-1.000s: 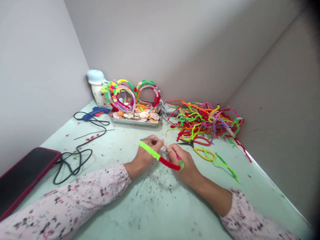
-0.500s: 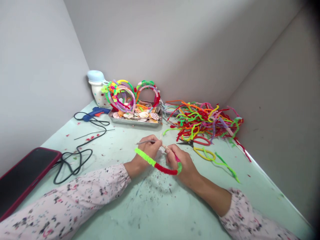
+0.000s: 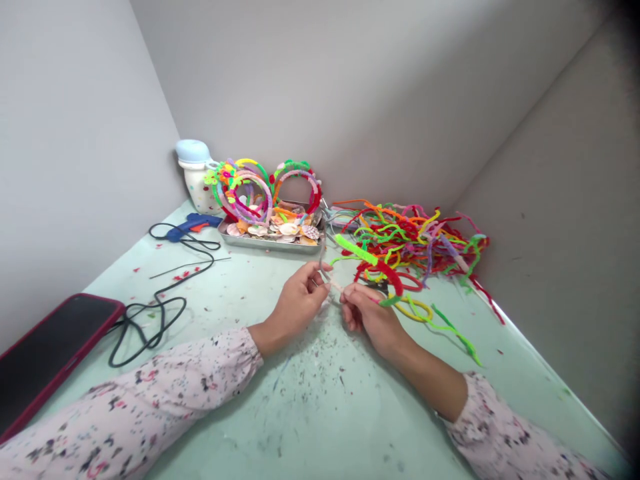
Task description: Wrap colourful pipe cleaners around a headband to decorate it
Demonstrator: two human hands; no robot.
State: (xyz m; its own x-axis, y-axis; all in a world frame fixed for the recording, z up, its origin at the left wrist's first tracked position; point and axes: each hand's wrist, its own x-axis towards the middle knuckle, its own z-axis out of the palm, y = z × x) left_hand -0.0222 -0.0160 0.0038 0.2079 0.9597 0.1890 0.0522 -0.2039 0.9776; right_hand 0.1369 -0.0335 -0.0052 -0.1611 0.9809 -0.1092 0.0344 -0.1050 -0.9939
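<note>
While a half-wrapped headband (image 3: 356, 249) is being held above a mint-green table (image 3: 320, 413), it is being gripped by both bare hands near the middle of the view. Its lime-green and red pipe-cleaner wrapping is being angled up and to the right, with the wrapped end just in front of a tangled heap of pipe cleaners (image 3: 415, 243). A thin grey end is being pinched by the left hand (image 3: 300, 308), its fingers curled together on the band. A pale bare stretch is being clamped by the right hand (image 3: 370, 319), between the thumb and fingertips (image 3: 347, 298). The two hands are being kept just apart, and floral sleeves (image 3: 150, 393) are being worn on both arms.

Behind the hands, colourful wrapped headbands (image 3: 295, 175) are being propped above a metal tray (image 3: 270, 245) of seashells, beside a white jar (image 3: 197, 190) with a pale blue lid. Farther left, a blue glue gun (image 3: 193, 225) is being trailed by a black cord (image 3: 160, 313), which runs toward a phone (image 3: 50, 340) in a red case, partly cut off by the frame. To the right, a yellow loop (image 3: 415, 308) of pipe cleaner is lying on the table.
</note>
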